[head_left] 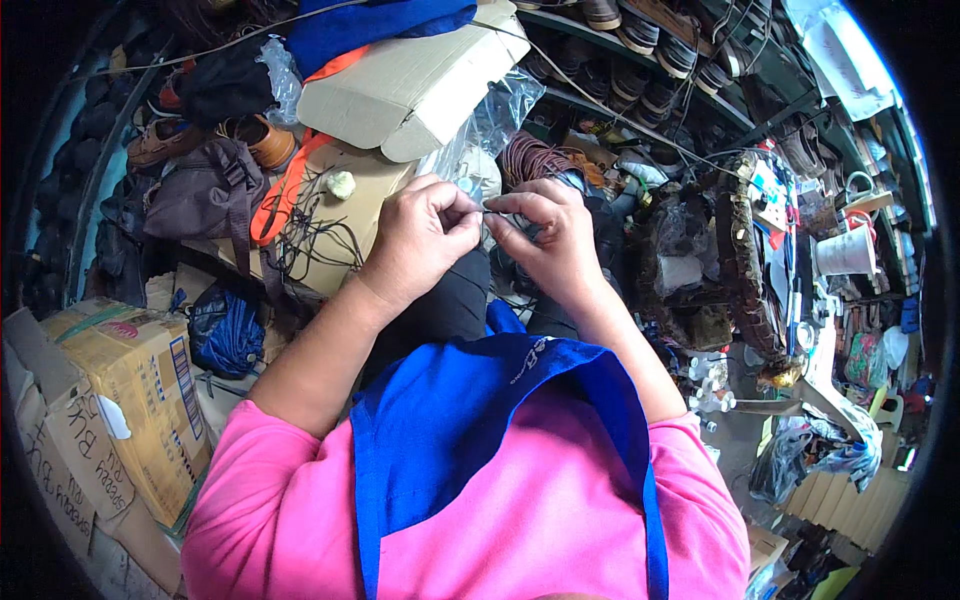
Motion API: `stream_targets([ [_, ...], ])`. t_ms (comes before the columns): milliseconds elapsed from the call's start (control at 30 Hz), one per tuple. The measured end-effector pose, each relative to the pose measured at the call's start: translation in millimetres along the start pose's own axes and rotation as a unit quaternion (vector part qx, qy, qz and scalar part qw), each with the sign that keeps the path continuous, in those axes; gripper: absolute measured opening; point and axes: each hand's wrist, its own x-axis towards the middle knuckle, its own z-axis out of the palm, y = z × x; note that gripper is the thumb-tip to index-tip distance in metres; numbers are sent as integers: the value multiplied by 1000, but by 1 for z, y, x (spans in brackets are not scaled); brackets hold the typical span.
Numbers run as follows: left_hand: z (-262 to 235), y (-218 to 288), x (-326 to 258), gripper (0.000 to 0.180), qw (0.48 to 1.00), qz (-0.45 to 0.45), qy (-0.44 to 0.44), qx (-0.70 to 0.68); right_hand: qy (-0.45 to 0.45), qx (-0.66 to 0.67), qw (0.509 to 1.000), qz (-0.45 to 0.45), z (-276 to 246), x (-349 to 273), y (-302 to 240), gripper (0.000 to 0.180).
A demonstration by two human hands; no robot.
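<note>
Small thin piece (484,208), too fine to identify, sits between my left hand (418,240) and right hand (555,235), fingertips of both pinched on it, nearly meeting. I judge this close fingertip work; the next move calls for a steady pinch. The cardboard tray (400,92) edges in beyond; room opens toward my apron (430,430).

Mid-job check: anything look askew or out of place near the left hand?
Yes. Just to the left of the left hand, thin black cords lie in a loose tangle beside an orange strap. They look odd because they are snarled rather than coiled.
</note>
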Motion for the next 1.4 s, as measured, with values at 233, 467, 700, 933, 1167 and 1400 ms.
stream_targets([
  [233,1,2,-1,7,999,29,14,39,32,-109,992,-51,7,-1,-9,11],
  [467,4,0,2,10,996,59,28,54,66,-109,991,-28,10,-4,-9,10],
  [700,6,-9,3,7,998,-13,17,-52,64,264,941,202,12,-10,12,20],
  [933,0,2,7,3,939,-203,-44,-274,-91,399,875,260,9,-23,15,20],
  [1167,-1,-4,6,9,944,-193,-52,-261,-112,479,827,274,10,-19,8,18],
  [1400,-4,-8,6,19,951,-167,-34,-259,-97,536,788,289,14,-21,8,16],
])
